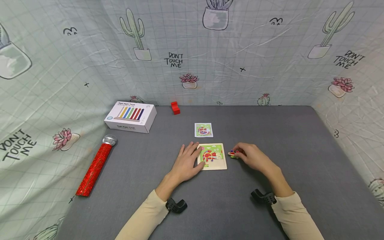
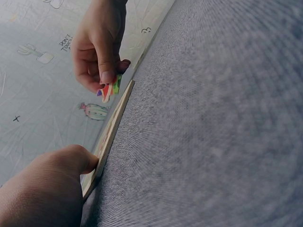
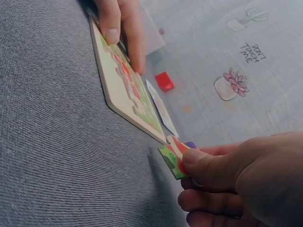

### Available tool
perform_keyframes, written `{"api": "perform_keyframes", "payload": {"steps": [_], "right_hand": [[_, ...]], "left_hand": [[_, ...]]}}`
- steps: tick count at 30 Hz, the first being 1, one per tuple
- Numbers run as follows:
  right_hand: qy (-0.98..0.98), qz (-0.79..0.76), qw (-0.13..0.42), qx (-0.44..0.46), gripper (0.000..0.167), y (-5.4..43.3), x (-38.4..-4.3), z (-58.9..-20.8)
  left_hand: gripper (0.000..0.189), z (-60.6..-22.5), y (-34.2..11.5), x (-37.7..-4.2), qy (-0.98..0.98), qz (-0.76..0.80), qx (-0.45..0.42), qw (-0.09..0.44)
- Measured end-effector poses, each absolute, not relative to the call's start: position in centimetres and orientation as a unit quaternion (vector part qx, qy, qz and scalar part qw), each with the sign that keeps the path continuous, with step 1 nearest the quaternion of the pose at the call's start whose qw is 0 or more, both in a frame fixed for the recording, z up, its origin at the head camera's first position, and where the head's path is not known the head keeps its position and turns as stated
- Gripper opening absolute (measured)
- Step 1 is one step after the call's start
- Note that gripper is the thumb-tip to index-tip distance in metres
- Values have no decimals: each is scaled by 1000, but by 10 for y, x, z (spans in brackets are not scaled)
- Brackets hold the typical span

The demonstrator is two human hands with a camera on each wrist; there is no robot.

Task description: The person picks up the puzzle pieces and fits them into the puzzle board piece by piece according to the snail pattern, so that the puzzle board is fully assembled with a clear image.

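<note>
A square wooden puzzle board (image 1: 216, 164) lies on the table, with red and green pieces in its upper part and bare pale wood along its lower right. My left hand (image 1: 186, 164) rests on the board's left side, fingers spread and thumb on its surface. To the right of the board, my right hand (image 1: 253, 156) pinches a puzzle piece (image 3: 171, 160) between thumb and fingers. This piece is green, red and purple, held just above the table; part of it is hidden by the fingers. Behind the board lies a picture card (image 1: 204, 130) with a similar design.
A red block (image 1: 175, 108) sits near the table's back edge. At back left stands a white box (image 1: 130, 116) with coloured bars printed on it. A glittery red microphone (image 1: 96, 166) lies along the left edge. Patterned cloth (image 1: 240, 50) hangs behind the grey table (image 1: 216, 206).
</note>
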State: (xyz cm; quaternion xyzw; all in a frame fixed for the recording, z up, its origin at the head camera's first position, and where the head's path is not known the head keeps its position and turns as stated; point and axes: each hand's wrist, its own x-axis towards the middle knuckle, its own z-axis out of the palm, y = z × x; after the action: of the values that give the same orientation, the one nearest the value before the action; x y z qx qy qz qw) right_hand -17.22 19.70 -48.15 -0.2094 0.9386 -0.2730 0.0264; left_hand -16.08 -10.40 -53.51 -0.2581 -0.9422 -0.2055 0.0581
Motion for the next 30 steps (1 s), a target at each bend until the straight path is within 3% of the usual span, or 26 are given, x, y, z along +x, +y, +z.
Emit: {"api": "perform_keyframes", "payload": {"steps": [14,30], "right_hand": [[936,-289,43,-198,6,224,-175,-469],[940,-293,73,-158,15,259,-176,-459]], "left_hand": [[63,-536,-104,-161,-943,-206,-255,55],[64,-535,-103,-161,-943,-210,-254,52]]}}
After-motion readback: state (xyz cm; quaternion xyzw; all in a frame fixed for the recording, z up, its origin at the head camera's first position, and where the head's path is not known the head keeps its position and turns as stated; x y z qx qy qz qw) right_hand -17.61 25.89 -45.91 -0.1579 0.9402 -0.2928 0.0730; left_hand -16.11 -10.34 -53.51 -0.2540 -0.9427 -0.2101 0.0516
